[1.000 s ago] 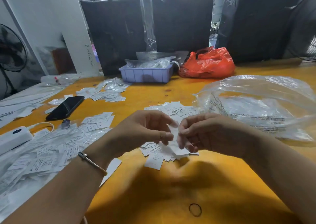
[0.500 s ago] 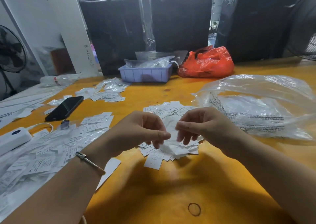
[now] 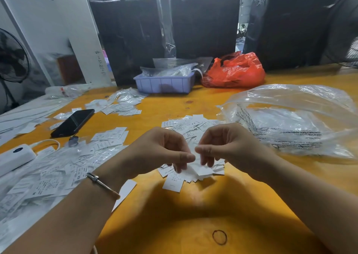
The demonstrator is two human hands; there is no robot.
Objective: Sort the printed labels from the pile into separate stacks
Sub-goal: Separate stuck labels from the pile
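Observation:
A pile of small white printed labels [image 3: 190,125] lies in the middle of the yellow table [image 3: 193,211]. Both hands hover just above its near edge. My left hand [image 3: 158,153] and my right hand [image 3: 226,145] meet fingertip to fingertip and pinch a small white label [image 3: 194,147] between thumbs and forefingers. The other fingers of both hands are curled down over the pile. Loose labels [image 3: 173,183] stick out below the hands. More labels [image 3: 110,137] lie in spread groups to the left, and another group [image 3: 120,106] lies farther back.
A black phone [image 3: 72,123] and a white power bank [image 3: 14,157] lie at the left. A large clear plastic bag [image 3: 294,118] fills the right side. A purple tray [image 3: 164,82] and a red bag [image 3: 235,70] stand at the back. A rubber band [image 3: 219,237] lies near the front edge.
Both hands have lifted slightly and opened apart at the palms, still meeting at the fingertips on the label. The pile has not moved.

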